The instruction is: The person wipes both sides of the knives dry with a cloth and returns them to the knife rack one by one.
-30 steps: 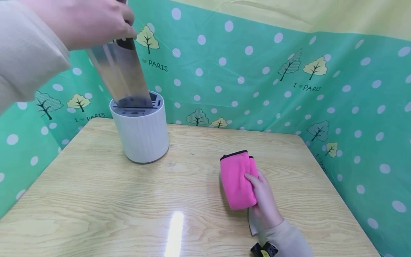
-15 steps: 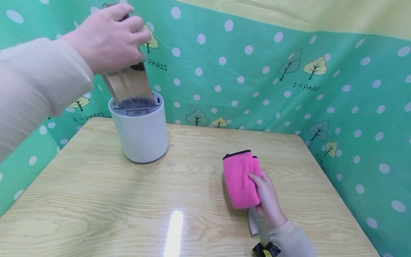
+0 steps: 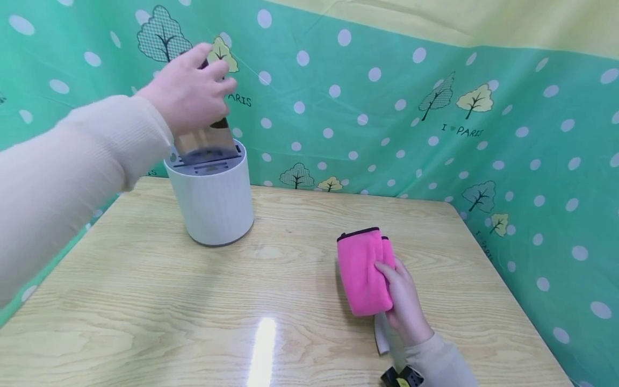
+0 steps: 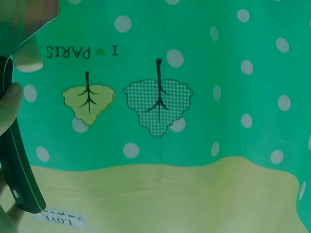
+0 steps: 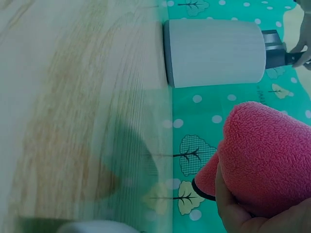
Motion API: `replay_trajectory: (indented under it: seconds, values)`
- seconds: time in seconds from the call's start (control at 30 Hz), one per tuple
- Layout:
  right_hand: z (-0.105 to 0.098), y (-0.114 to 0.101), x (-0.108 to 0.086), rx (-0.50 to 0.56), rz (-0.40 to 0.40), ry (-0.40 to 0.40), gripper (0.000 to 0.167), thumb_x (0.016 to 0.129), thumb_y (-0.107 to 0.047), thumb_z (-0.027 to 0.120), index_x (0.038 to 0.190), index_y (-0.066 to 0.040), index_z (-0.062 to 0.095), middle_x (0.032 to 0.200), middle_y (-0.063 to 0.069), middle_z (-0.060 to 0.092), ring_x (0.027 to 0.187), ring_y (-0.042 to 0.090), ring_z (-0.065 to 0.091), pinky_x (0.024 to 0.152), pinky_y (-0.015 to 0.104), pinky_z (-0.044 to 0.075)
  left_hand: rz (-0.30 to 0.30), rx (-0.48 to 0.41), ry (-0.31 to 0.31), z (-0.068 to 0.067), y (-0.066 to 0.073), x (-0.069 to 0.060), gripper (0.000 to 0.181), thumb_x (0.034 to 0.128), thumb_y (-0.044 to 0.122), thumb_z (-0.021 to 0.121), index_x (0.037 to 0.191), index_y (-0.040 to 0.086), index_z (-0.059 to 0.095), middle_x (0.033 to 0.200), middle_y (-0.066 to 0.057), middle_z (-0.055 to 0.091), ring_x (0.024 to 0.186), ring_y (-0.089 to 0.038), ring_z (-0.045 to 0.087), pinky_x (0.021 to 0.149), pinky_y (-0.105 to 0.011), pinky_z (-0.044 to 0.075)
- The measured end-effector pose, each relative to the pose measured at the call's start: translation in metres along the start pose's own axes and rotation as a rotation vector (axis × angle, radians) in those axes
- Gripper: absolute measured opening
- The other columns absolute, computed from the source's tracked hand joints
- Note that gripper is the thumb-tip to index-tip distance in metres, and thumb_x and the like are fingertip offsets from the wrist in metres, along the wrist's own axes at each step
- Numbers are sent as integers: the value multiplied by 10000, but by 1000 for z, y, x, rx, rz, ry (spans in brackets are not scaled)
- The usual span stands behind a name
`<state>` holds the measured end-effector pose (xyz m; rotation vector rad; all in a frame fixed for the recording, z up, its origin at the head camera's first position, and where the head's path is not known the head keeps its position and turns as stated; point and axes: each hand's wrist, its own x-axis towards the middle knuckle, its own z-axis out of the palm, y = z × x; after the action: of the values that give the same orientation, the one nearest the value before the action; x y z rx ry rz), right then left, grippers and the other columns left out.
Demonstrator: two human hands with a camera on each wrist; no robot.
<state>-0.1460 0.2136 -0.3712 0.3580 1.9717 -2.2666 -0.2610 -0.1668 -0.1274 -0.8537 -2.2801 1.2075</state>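
A wide-bladed knife, its blade point(image 3: 208, 144) partly down in a slot of the round white knife block point(image 3: 213, 201), is gripped by my left hand point(image 3: 191, 88). In the left wrist view the knife's black handle point(image 4: 19, 155) lies against the fingers point(image 4: 8, 109). My right hand point(image 3: 406, 301) holds a folded pink cloth point(image 3: 362, 274) with black edging over the table's right half. The right wrist view shows the cloth point(image 5: 272, 155) bunched above the fingers point(image 5: 233, 208). How deep the blade reaches inside the block is hidden.
The wooden table point(image 3: 290, 242) meets a green dotted curtain point(image 3: 329, 107) along its back and sides. The block stands at the back left. A pale strip point(image 3: 381, 333) lies beneath my right wrist, beside a black and yellow device point(image 3: 402, 377).
My left hand has come down and to the right with the knife, and its blade has sunk further into the block. The right hand and cloth have shifted slightly to the right.
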Motion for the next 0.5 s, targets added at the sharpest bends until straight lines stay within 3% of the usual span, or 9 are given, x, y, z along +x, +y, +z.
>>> replay_trajectory:
  seconds: [0.2,0.37,0.5]
  values:
    - [0,3,0,6,0,-7,469,1027,-181,479,1475,-104,364,1090,-110,595,965,35,597,853,202,507,-27,-45,-88,5,12,7,356,544,103,907,846,154,724,1050,-148,564,1068,-405,433,1008,-767,256]
    - [0,5,0,9,5,-5,475,1024,-183,485,1477,-102,363,1091,-110,595,968,36,596,855,203,505,-12,-105,-80,12,20,12,240,673,231,868,817,132,705,973,-120,565,974,-353,428,897,-675,392]
    - [0,6,1,3,5,2,474,1027,-184,479,1479,-103,360,1110,-112,584,979,30,588,866,200,499,-23,-134,-72,17,23,17,195,713,172,855,832,133,705,928,-104,584,917,-328,432,840,-615,425]
